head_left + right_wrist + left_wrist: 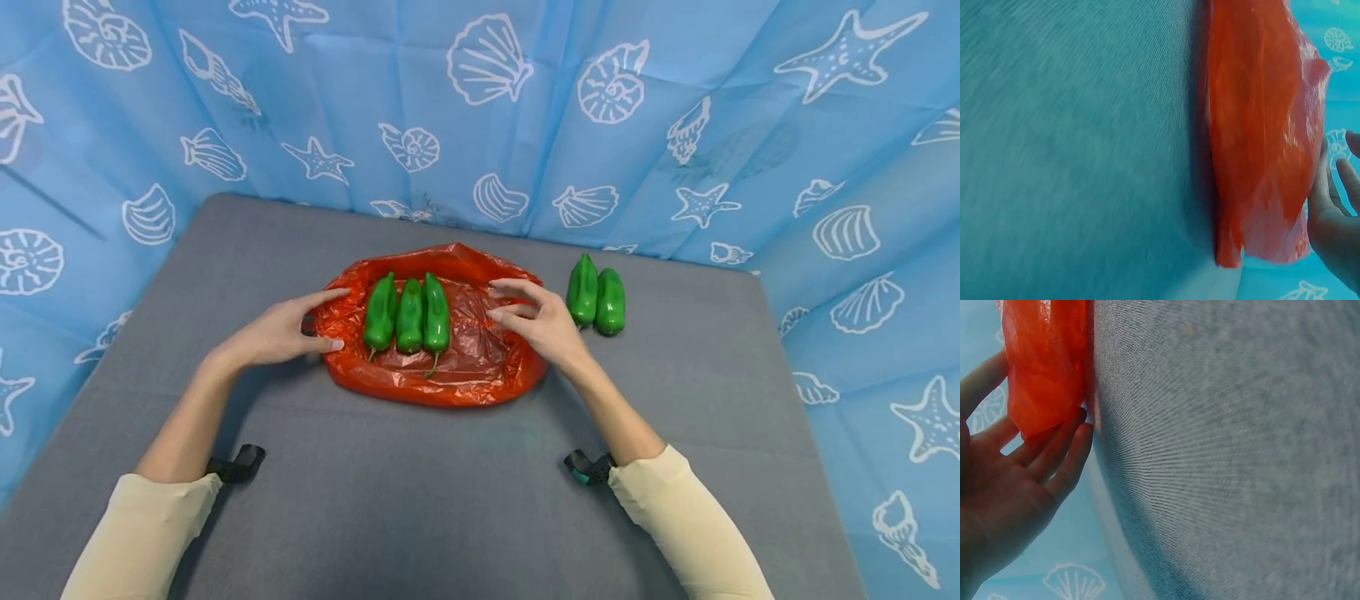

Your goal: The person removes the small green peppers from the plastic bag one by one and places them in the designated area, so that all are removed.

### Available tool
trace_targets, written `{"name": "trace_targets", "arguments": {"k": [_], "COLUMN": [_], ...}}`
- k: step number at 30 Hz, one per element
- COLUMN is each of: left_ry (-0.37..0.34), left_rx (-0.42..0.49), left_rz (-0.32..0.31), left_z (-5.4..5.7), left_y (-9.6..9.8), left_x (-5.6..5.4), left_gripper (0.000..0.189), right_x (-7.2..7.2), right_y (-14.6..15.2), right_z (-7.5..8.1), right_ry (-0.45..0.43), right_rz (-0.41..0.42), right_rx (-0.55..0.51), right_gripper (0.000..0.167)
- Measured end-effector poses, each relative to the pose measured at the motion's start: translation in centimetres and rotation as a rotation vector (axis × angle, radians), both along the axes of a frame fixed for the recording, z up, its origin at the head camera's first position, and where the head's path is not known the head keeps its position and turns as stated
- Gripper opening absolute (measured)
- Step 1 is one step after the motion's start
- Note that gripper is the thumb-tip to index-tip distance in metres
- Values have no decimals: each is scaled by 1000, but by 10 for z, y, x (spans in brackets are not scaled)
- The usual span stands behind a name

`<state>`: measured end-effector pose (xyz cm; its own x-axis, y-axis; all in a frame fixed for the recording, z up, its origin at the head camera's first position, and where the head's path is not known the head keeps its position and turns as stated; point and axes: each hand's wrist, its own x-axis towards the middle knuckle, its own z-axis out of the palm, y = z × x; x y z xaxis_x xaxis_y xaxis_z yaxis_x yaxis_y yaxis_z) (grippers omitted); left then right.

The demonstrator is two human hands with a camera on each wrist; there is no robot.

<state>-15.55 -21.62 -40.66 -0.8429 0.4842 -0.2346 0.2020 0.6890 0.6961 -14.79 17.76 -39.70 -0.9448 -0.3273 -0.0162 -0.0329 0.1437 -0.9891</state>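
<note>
An opened red plastic bag (420, 393) lies with its rim spread wide. Three green peppers (409, 317) sit side by side in its left half. My left hand (279, 332) is at the bag's left end, thumb and forefinger reaching over the rim. In the left wrist view, its other fingers (1071, 459) lie loosely extended against the outside of the red plastic (1047, 369). Over the bag's right side, my right hand (543, 325) has thumb and fingers apart with nothing between them. The right wrist view shows this hand (1335, 219) beside the bag wall (1260, 137).
Two more green peppers (597, 296) stand close together on the grey table (420, 500), right of the bag. A blue curtain (450, 100) with white shells and starfish hangs behind the table and along its sides. Dark wrist cameras (238, 465) sit on both forearms.
</note>
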Motion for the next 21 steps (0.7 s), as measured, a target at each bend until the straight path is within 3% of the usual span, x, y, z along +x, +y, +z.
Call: {"name": "trace_targets", "arguments": {"k": [12,21], "left_ry": [-16,-11], "left_rx": [16,8], "left_rz": [-3,-1], "left_z": [0,0], "left_y": [0,0], "left_x": [0,1], "left_gripper": [77,78], "right_x": [-3,-2], "right_y": [-26,-42], "right_z": [-5,-11], "right_ry": [31,-3], "right_rz": [-4,-38], "right_rx": [50,104], "right_gripper": [42,43]}}
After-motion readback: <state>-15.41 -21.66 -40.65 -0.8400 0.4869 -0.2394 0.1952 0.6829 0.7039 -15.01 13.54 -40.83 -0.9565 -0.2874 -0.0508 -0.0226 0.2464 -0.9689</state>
